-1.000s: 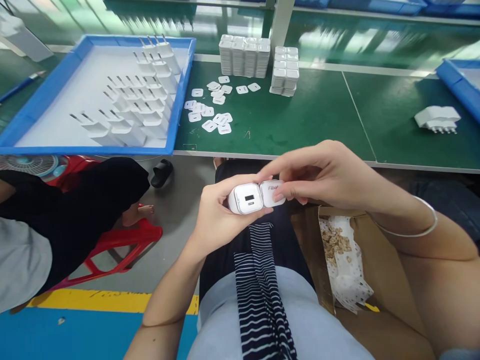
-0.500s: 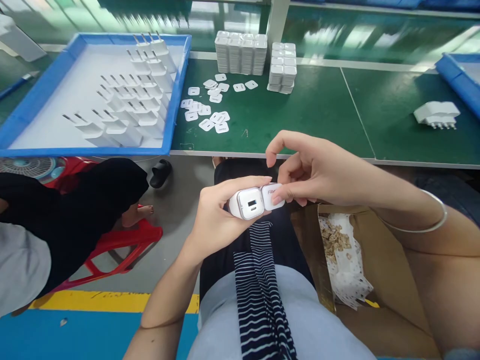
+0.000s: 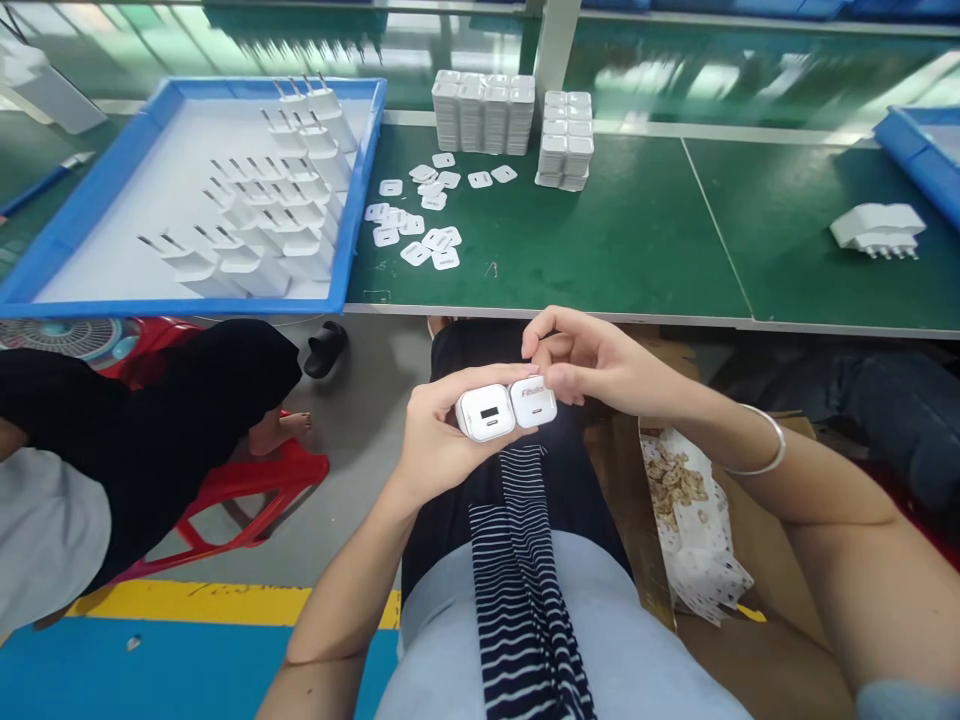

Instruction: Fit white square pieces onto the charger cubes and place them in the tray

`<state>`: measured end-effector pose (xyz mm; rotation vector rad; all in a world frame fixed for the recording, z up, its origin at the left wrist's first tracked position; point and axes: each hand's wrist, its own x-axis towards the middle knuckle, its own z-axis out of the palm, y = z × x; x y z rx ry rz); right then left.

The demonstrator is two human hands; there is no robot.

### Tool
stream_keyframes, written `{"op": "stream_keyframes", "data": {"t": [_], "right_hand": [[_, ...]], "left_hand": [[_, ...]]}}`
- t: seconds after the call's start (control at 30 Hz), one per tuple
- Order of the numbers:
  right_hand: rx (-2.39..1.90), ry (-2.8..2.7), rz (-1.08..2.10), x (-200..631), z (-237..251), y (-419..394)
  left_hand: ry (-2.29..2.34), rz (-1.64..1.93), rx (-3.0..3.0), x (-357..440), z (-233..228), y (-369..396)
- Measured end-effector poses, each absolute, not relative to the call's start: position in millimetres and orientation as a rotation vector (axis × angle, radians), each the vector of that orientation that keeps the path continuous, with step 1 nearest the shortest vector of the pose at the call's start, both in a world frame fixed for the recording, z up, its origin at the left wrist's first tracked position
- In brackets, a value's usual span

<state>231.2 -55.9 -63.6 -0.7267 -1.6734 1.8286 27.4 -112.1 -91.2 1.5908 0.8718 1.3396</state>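
My left hand [image 3: 439,425] is wrapped round two white plug chargers held side by side, their port faces turned up. The left charger [image 3: 474,425] shows a wide port and a narrow slot. On the right charger [image 3: 531,412] lies a white face with grey lettering and one slot. My right hand [image 3: 592,360] is at that charger's upper right corner, thumb against the edge and fingers curled, partly behind it. Loose white cover plates [image 3: 431,243], some lettered, lie scattered on the green table [image 3: 600,240] beyond my hands.
A blue-rimmed tray [image 3: 341,250] holds several white chargers, prongs up. Stacked white pieces [image 3: 484,115] and a smaller stack [image 3: 566,140] stand at the back. More white plugs [image 3: 877,230] lie at right. An open cardboard box [image 3: 787,640] holds scraps. Another person sits at left.
My right thumb has slid off the lettered face to its upper corner, uncovering the lettering and slot. My right hand has drawn lower and nearer; the chargers have turned slightly.
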Motion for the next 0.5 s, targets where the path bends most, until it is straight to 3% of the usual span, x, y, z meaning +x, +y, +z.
{"op": "stream_keyframes", "data": {"t": [0.23,0.5], "right_hand": [[-0.734,-1.721,1.814,219,-56,-54],[-0.944,-1.982,1.311,192,-42,22]], "left_hand": [[0.914,1.364,1.559,23,-94,-116],[1.118,1.4,1.452,16,-106,-111]]}}
